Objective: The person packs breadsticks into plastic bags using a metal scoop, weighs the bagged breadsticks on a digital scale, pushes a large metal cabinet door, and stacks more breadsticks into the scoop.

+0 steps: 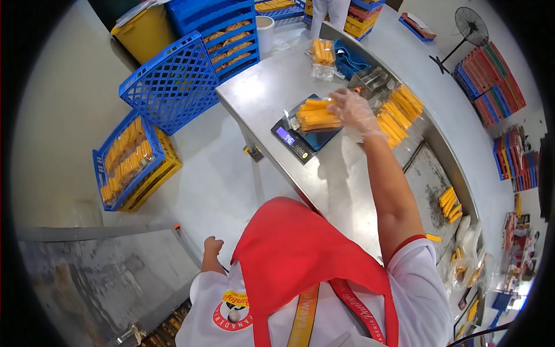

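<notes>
My right hand (354,113), in a clear plastic glove, is at the right end of the yellow sticks (317,115) piled on a digital scale (300,151). Its slightly blurred fingers close on the end of an upper stick. Clear plastic film shows at the left of the pile, and the scale's display is lit. Bare and away from the table, my left hand (213,245) hangs low at my left side, fingers apart and holding nothing. More yellow sticks (399,115) lie in rows to the right of my right hand.
On the steel table (260,87) are a bagged pack (322,52), a blue cloth (350,61) and a metal container (370,81). Blue crates (167,87) stand left, one holding packed sticks (127,156). A raised rim (462,185) borders the table's far right side.
</notes>
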`<state>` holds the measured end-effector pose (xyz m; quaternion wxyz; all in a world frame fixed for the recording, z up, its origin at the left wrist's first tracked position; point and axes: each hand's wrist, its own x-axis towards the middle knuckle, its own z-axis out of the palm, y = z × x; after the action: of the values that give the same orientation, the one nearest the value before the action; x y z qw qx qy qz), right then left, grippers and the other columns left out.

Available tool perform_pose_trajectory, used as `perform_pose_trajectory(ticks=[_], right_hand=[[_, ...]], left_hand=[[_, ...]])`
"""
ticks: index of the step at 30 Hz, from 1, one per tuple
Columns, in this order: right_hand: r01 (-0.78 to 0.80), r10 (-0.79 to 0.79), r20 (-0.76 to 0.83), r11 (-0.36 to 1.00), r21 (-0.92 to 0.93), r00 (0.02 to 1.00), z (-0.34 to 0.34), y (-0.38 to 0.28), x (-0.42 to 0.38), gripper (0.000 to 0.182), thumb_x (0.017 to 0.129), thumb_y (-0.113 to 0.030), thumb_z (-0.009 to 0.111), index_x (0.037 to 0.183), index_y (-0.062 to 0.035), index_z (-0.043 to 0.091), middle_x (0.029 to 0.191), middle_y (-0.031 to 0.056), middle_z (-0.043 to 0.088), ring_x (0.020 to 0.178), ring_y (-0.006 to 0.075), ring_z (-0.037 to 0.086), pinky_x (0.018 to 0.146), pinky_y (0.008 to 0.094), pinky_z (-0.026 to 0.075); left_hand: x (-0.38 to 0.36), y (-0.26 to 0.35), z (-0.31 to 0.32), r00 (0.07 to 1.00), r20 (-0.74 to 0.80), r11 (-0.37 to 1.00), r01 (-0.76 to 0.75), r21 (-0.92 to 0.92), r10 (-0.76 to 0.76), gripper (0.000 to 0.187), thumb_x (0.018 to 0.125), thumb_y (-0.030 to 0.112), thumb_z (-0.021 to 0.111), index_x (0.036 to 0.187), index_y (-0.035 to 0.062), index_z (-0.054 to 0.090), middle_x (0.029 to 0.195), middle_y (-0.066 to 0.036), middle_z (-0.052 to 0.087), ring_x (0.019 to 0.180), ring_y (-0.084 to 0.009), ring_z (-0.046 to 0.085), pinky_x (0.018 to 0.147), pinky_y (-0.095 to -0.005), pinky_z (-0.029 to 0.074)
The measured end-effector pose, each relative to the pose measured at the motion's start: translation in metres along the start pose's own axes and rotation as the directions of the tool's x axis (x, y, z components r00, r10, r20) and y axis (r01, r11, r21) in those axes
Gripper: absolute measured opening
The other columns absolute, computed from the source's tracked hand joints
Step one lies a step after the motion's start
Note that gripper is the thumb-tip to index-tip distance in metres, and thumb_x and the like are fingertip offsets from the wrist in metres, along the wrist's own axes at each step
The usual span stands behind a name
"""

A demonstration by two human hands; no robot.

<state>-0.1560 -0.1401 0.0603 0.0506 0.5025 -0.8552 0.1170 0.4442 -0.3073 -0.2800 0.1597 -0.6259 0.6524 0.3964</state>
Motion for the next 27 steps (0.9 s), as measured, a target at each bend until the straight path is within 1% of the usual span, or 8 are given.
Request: perform_pose_trajectory(ticks=[2, 6, 8, 9, 11, 15, 17, 27], right_hand=[[-0.149, 0.181, -0.151, 0.968, 0.203, 0.972, 0.002, 0.016, -0.009, 0.032, 0.094, -0.032, 0.061, 0.119, -0.0128, 0.071, 0.126, 0.0101, 0.065, 0.116, 0.0312, 0.061, 0.101, 0.0410, 0.047], [-0.149, 0.296, -0.374, 0.915, 0.375, 0.879, 0.007, 0.052, -0.032, 0.035, 0.096, -0.034, 0.061, 0.114, -0.0067, 0.071, 0.114, 0.0136, 0.069, 0.110, 0.0319, 0.064, 0.098, 0.0402, 0.048], [-0.388, 0.677, -0.296, 0.665, 0.638, 0.674, -0.001, 0.051, -0.050, 0.038, 0.095, -0.038, 0.061, 0.104, -0.0030, 0.073, 0.094, 0.0174, 0.071, 0.099, 0.0302, 0.068, 0.091, 0.0384, 0.050], [-0.385, 0.675, -0.298, 0.667, 0.638, 0.675, -0.006, 0.052, -0.055, 0.038, 0.095, -0.038, 0.061, 0.104, -0.0030, 0.073, 0.094, 0.0174, 0.071, 0.099, 0.0302, 0.068, 0.091, 0.0384, 0.050], [-0.607, 0.809, -0.148, 0.535, 0.588, 0.570, -0.015, 0.055, -0.062, 0.044, 0.092, -0.042, 0.063, 0.098, 0.0004, 0.074, 0.084, 0.0179, 0.071, 0.090, 0.0269, 0.069, 0.085, 0.0363, 0.050], [-0.611, 0.818, -0.123, 0.511, 0.605, 0.562, -0.012, 0.060, -0.070, 0.050, 0.089, -0.046, 0.065, 0.098, 0.0031, 0.074, 0.085, 0.0180, 0.071, 0.087, 0.0262, 0.067, 0.082, 0.0361, 0.049], [-0.551, 0.793, -0.179, 0.547, 0.630, 0.582, -0.008, 0.060, -0.072, 0.051, 0.089, -0.045, 0.065, 0.100, 0.0041, 0.073, 0.087, 0.0181, 0.071, 0.086, 0.0265, 0.067, 0.082, 0.0365, 0.049], [-0.537, 0.781, -0.189, 0.561, 0.630, 0.595, -0.011, 0.052, -0.070, 0.049, 0.088, -0.045, 0.066, 0.100, 0.0026, 0.074, 0.088, 0.0191, 0.072, 0.086, 0.0270, 0.068, 0.082, 0.0382, 0.050]], left_hand=[[-0.030, -0.013, -0.004, 0.969, -0.036, 0.932, 0.223, -0.286, -0.243, 0.063, 0.074, 0.019, 0.067, 0.131, -0.0074, 0.058, 0.121, -0.028, 0.064, 0.085, -0.0336, 0.070, 0.071, -0.0398, 0.058], [-0.015, -0.036, 0.004, 0.932, -0.073, 0.755, 0.240, -0.610, -0.355, 0.047, 0.077, 0.017, 0.066, 0.116, -0.0082, 0.067, 0.100, -0.025, 0.070, 0.076, -0.0275, 0.069, 0.061, -0.0407, 0.054], [0.014, -0.050, 0.002, 0.975, -0.153, 0.978, 0.138, -0.158, -0.162, 0.032, 0.081, 0.021, 0.067, 0.094, -0.0067, 0.073, 0.081, -0.023, 0.071, 0.070, -0.0274, 0.068, 0.061, -0.0425, 0.052], [0.006, -0.037, -0.002, 0.975, -0.154, 0.977, 0.137, -0.161, -0.161, 0.032, 0.081, 0.021, 0.067, 0.094, -0.0067, 0.073, 0.081, -0.023, 0.071, 0.070, -0.0274, 0.068, 0.061, -0.0425, 0.052], [-0.020, 0.010, -0.017, 0.932, -0.357, 0.978, -0.016, -0.209, -0.061, 0.035, 0.083, 0.029, 0.067, 0.075, -0.0047, 0.073, 0.069, -0.022, 0.069, 0.069, -0.0311, 0.068, 0.067, -0.0440, 0.052], [0.000, 0.041, -0.019, 0.926, -0.378, 0.989, -0.044, -0.141, -0.013, 0.043, 0.084, 0.037, 0.067, 0.075, -0.0054, 0.072, 0.074, -0.023, 0.070, 0.072, -0.0357, 0.068, 0.074, -0.0454, 0.052], [0.026, 0.037, -0.009, 0.926, -0.377, 0.966, -0.097, -0.241, -0.001, 0.044, 0.084, 0.037, 0.067, 0.075, -0.0056, 0.072, 0.075, -0.023, 0.070, 0.074, -0.0389, 0.068, 0.077, -0.0466, 0.052], [0.000, 0.027, -0.009, 0.917, -0.398, 0.992, -0.046, -0.116, -0.004, 0.039, 0.078, 0.031, 0.062, 0.068, -0.0053, 0.070, 0.076, -0.029, 0.067, 0.075, -0.0445, 0.066, 0.079, -0.0492, 0.052]])
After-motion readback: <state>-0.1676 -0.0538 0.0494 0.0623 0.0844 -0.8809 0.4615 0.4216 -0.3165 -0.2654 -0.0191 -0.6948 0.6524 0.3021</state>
